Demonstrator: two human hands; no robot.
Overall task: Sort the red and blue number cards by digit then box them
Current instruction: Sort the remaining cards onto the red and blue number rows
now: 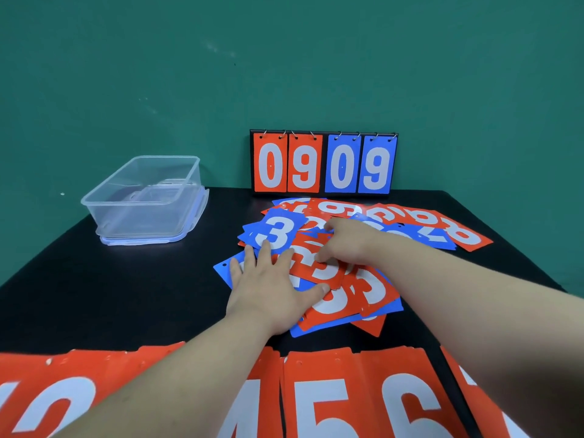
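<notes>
Flat and spread, the left hand (268, 290) pressed the cards (374, 292); the right hand (347, 241) pinched a red 3 (317, 269).

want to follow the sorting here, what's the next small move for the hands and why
Probably lift the red 3 card clear of the loose pile and carry it to the near row. The right hand pinches that card, the left hand lies flat on the pile, and the near row shows red 4, 5 and 6.
</notes>
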